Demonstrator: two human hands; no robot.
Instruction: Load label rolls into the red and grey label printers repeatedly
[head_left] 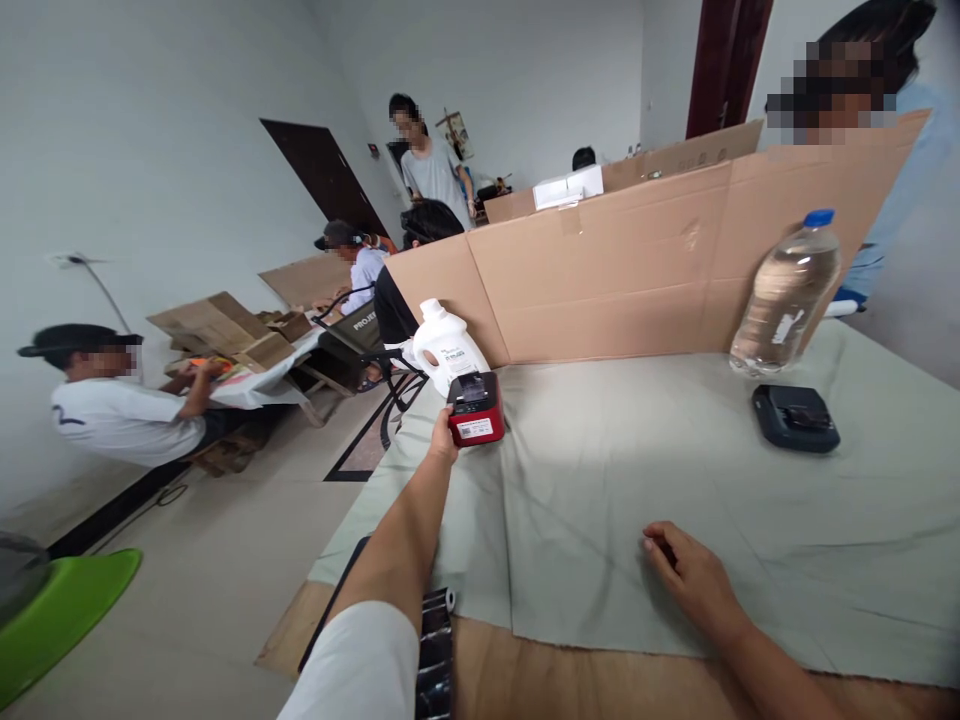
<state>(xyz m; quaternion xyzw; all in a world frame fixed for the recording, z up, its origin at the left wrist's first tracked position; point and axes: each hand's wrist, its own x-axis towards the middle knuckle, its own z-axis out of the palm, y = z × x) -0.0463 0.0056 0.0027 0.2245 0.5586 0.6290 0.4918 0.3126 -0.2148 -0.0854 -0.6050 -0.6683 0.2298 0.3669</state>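
Observation:
My left hand [444, 438] reaches forward and grips the left side of a small red and black box-shaped device [480, 408] with a white label on its front. Part of that hand is hidden behind it. Just beyond the device stands a white jug-style bottle [448, 345] with a handle. My right hand [694, 575] rests low over the cloth, its fingers loosely curled in and nothing visible in them. Farther to the right lies a dark, flat device [796, 418] with a glossy top, apart from both hands.
A pale green cloth [600, 450] covers the wooden table [540, 670]. Cardboard panels [600, 280] stand along its far edge. A large clear bottle [787, 295] with a blue cap stands at right. A black roll [435, 650] lies by my left arm. Several people are around.

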